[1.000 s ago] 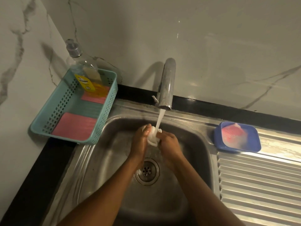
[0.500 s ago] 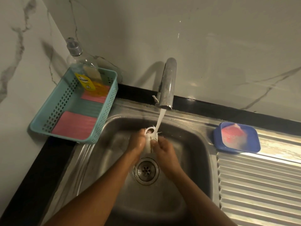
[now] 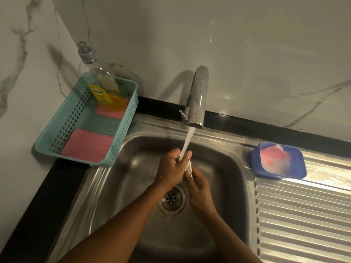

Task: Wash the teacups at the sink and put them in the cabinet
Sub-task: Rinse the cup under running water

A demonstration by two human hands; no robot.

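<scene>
Stainless steel is seen on every side as a small white teacup (image 3: 189, 166) is rinsed directly below the tap (image 3: 197, 95), clasped so closely between two bare hands that little of it is shown. The left hand (image 3: 171, 171) is curled round one side of the cup and the right hand (image 3: 199, 190) is closed against the other, with the stream of water (image 3: 187, 143) taken between them. A slip is judged the chief risk: a poor hold is left by wet glaze and running water, and a cup let go would be dropped into the hard sink (image 3: 133, 186) below the tap, near the drain (image 3: 171, 199), where it could be chipped. Water may also be thrown over the rim if the stream is caught by the cup's bowl. Left of the tap, a teal basket (image 3: 123, 133) is set on a black counter (image 3: 47, 196), with a detergent bottle (image 3: 96, 76) and pink sponges (image 3: 87, 145) kept inside. Right of the tap, a blue dish (image 3: 300, 168) of pink soap (image 3: 271, 156) is placed at the head of a ribbed drainboard (image 3: 303, 215). Behind the tap, a grey-veined marble wall (image 3: 247, 54) is dimly lit. No cabinet is shown.
</scene>
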